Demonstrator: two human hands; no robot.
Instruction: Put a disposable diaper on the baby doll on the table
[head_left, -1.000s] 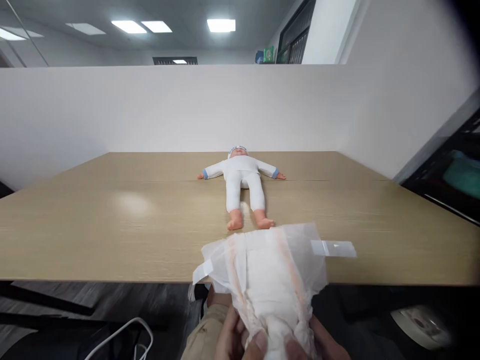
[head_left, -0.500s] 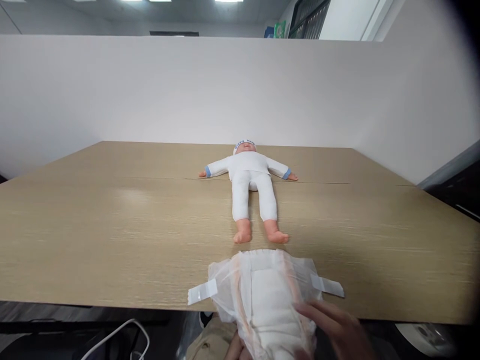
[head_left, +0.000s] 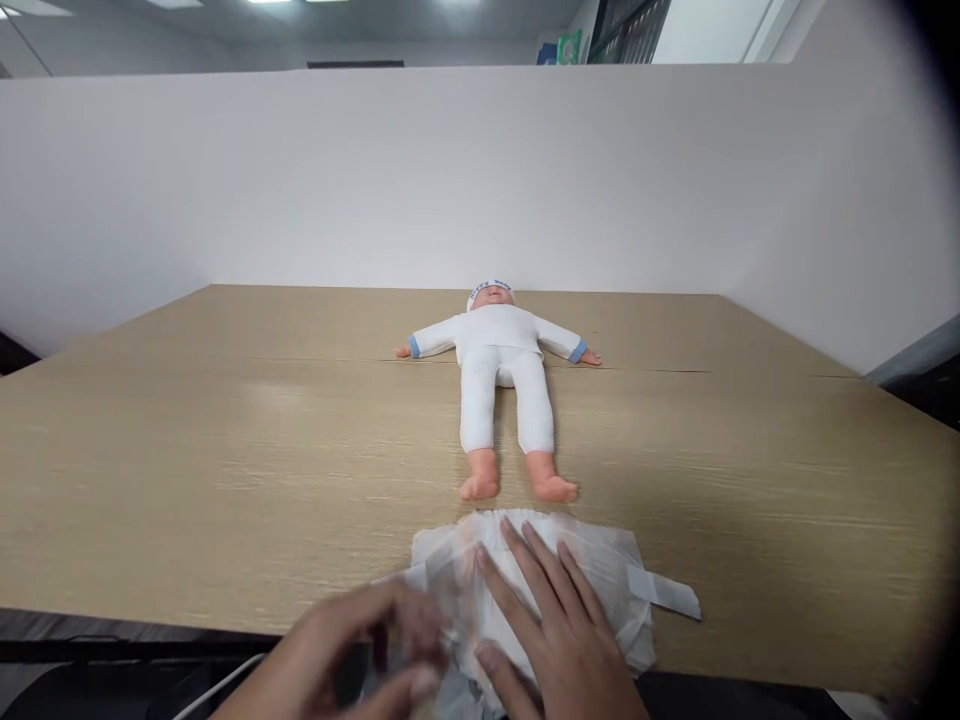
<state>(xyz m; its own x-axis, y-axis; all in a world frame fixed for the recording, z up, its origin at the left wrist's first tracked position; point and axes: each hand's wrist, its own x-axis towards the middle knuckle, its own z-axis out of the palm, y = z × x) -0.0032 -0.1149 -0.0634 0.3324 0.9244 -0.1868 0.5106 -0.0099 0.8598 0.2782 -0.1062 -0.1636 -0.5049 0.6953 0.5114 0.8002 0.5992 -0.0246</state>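
An unfolded white diaper (head_left: 607, 550) lies at the table's near edge, with part of it hanging toward me. My right hand (head_left: 551, 640) rests flat on its middle, fingers spread. At the diaper's left side is my left hand (head_left: 382, 640), its fingers bent and smeared by motion; whether they grip the diaper's edge I cannot tell. The right fastening tab (head_left: 667, 592) sticks out over the table, while the left one is mostly hidden by my left hand. Beyond the diaper a baby doll (head_left: 499, 370) in white clothes lies on its back, feet toward me and arms stretched out.
The wooden table (head_left: 225, 450) has a seam running across it behind the doll's legs. A white partition (head_left: 450, 180) rises along its back and right sides. Below the near edge at left, a white cable (head_left: 217, 690) runs past a dark object.
My right hand has moved left and now lies flat on the diaper. My left hand has come up from below to its left side. The doll stays in place.
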